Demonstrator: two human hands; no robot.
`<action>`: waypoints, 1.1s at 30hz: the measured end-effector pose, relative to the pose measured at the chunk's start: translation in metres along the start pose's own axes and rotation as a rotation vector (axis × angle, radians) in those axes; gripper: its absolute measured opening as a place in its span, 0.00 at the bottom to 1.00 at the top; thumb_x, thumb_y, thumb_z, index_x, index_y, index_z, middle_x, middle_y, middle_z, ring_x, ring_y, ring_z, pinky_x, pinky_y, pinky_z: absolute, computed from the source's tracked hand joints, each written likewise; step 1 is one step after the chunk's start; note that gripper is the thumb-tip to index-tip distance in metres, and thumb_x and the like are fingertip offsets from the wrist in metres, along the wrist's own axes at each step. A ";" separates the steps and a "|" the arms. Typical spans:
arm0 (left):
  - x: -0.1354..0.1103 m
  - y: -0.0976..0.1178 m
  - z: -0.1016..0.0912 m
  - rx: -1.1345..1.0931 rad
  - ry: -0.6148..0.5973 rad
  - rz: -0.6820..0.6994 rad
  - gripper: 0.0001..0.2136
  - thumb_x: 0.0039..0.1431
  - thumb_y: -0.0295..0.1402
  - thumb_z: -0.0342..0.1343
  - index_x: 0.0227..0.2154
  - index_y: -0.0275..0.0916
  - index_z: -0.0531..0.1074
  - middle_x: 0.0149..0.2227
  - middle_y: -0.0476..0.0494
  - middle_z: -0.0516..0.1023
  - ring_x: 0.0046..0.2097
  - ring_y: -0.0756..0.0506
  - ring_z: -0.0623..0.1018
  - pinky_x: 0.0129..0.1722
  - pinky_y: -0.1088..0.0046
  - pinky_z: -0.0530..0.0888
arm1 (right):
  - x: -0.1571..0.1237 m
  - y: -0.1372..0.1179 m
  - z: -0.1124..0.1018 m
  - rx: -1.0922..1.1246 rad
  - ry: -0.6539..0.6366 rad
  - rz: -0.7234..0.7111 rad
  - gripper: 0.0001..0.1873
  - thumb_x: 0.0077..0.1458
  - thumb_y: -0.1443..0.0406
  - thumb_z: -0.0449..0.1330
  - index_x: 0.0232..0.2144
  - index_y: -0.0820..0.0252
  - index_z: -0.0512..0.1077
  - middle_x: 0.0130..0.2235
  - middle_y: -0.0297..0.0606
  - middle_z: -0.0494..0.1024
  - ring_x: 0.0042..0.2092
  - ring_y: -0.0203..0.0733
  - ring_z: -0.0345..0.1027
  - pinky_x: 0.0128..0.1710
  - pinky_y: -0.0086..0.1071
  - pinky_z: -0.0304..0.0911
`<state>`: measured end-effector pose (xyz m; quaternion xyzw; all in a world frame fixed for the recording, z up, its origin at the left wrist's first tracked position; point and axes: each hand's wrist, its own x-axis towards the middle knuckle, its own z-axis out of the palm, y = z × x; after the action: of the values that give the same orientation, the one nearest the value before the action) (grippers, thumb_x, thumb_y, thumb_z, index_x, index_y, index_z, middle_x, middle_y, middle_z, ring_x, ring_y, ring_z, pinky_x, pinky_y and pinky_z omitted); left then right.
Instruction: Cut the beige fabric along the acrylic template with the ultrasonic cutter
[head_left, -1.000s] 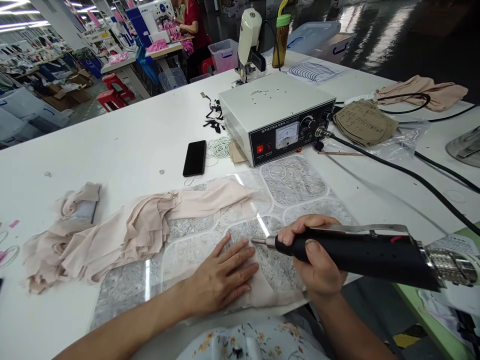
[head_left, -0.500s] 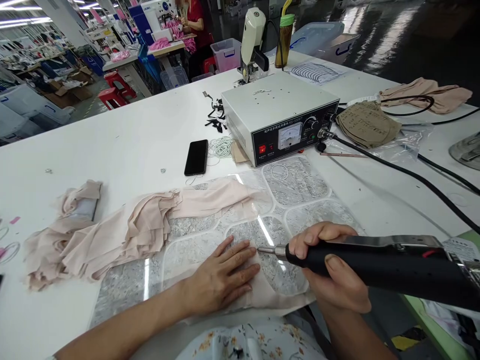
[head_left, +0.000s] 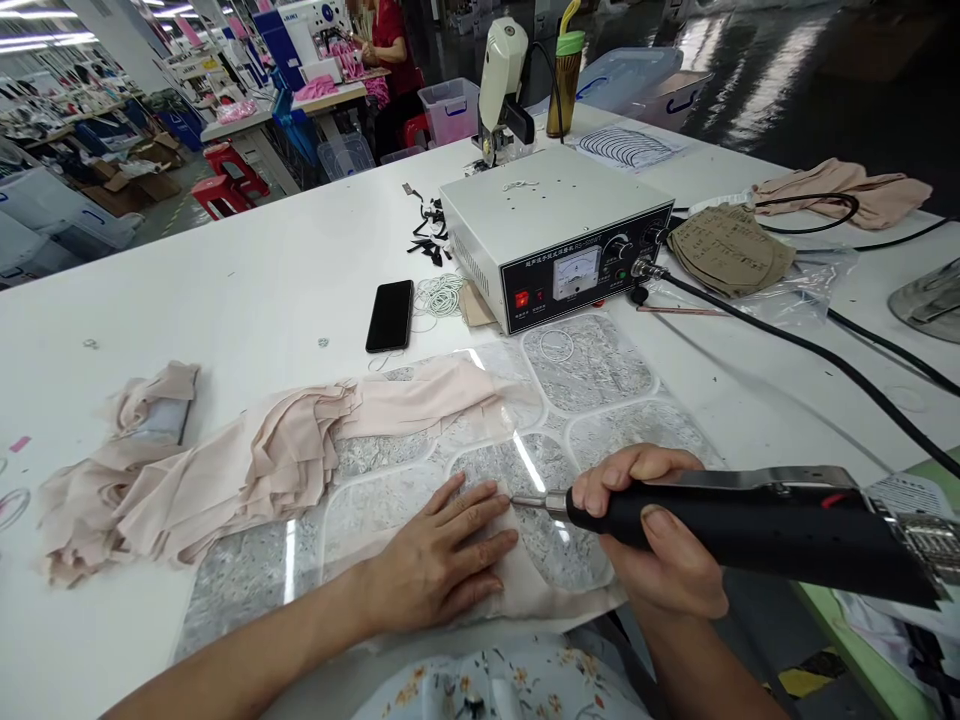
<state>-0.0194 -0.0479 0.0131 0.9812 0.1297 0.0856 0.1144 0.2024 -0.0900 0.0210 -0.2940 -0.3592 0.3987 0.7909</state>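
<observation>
My left hand (head_left: 450,550) lies flat, fingers spread, pressing a beige fabric piece (head_left: 540,585) onto a clear-and-grey patterned mat (head_left: 255,570). In my right hand (head_left: 660,540) is a black handheld ultrasonic welder (head_left: 757,520), gripped around its body. Its thin metal tip points left and meets the fabric edge by my left fingertips; whether it presses down I cannot tell. Beyond my left hand, a layered stack of beige fabric pieces (head_left: 292,440) stretches across the mat and the table.
A generator box (head_left: 555,210) with dial and red switch stands behind the mat, its cable (head_left: 810,350) running right. Nearby lie a phone (head_left: 390,316), elastic loops (head_left: 441,296) and brown templates (head_left: 731,250). A bottle (head_left: 565,85) stands farther back. A person in red (head_left: 390,45) sits at a sewing machine.
The camera view has shifted slightly. The welder in my right hand has moved a little left in view; its tip stays beside my left fingertips. My left hand keeps its place.
</observation>
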 end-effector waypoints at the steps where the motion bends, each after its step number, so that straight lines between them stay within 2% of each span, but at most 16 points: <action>1: 0.000 0.000 0.000 -0.003 0.001 0.000 0.18 0.68 0.37 0.47 0.57 0.35 0.65 0.61 0.32 0.64 0.65 0.36 0.58 0.63 0.49 0.57 | 0.000 0.000 0.000 -0.006 -0.004 -0.001 0.06 0.52 0.65 0.58 0.35 0.55 0.70 0.29 0.33 0.68 0.24 0.35 0.66 0.25 0.37 0.67; 10: 0.000 0.000 0.000 -0.010 -0.020 -0.006 0.19 0.68 0.38 0.47 0.58 0.36 0.64 0.62 0.33 0.62 0.66 0.36 0.58 0.63 0.49 0.56 | 0.001 0.000 0.000 -0.031 -0.036 -0.028 0.04 0.53 0.66 0.57 0.34 0.55 0.69 0.30 0.32 0.68 0.25 0.34 0.66 0.26 0.36 0.69; 33: 0.001 0.000 -0.002 -0.031 0.019 -0.008 0.18 0.68 0.37 0.48 0.56 0.36 0.66 0.61 0.32 0.63 0.65 0.37 0.59 0.63 0.50 0.56 | -0.001 0.000 0.001 -0.041 -0.010 -0.001 0.06 0.52 0.65 0.58 0.35 0.54 0.69 0.29 0.32 0.68 0.24 0.34 0.65 0.26 0.37 0.69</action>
<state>-0.0189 -0.0471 0.0151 0.9779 0.1334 0.0965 0.1287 0.2011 -0.0909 0.0210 -0.3078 -0.3714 0.3926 0.7831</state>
